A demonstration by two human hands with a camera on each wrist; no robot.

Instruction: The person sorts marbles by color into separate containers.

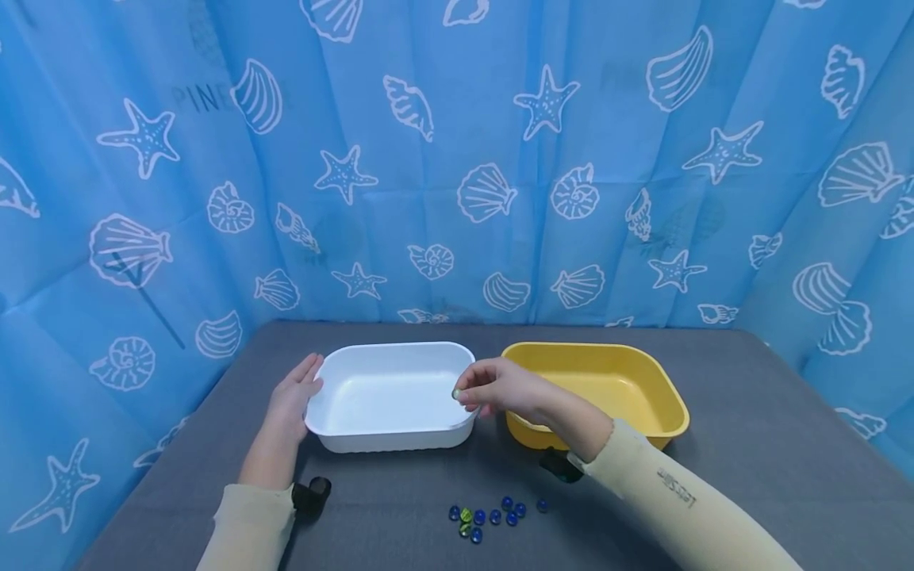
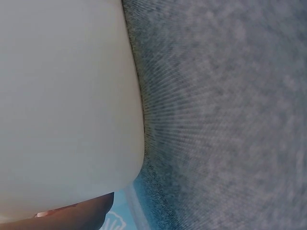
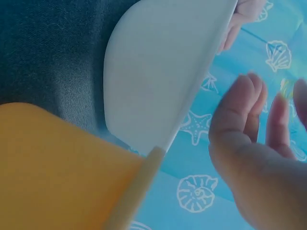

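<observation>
My right hand (image 1: 503, 387) pinches a small green glass marble (image 1: 455, 394) between thumb and fingertips, above the right end of the white basin (image 1: 389, 442). In the right wrist view the marble (image 3: 286, 88) looks clear with yellow-green in it. My left hand (image 1: 291, 400) holds the white basin by its left rim, the thumb at the edge and the fingers along the outer wall. In the left wrist view the basin's wall (image 2: 72, 105) fills the left side, with part of a finger (image 2: 81, 213) below it.
A yellow basin (image 1: 664, 432) stands to the right of the white one, partly behind my right forearm. Several blue marbles (image 1: 496, 517) and a few yellow-green marbles (image 1: 466, 515) lie on the grey tablecloth (image 1: 385, 515) in front. A blue shell-patterned curtain (image 1: 443, 143) hangs behind.
</observation>
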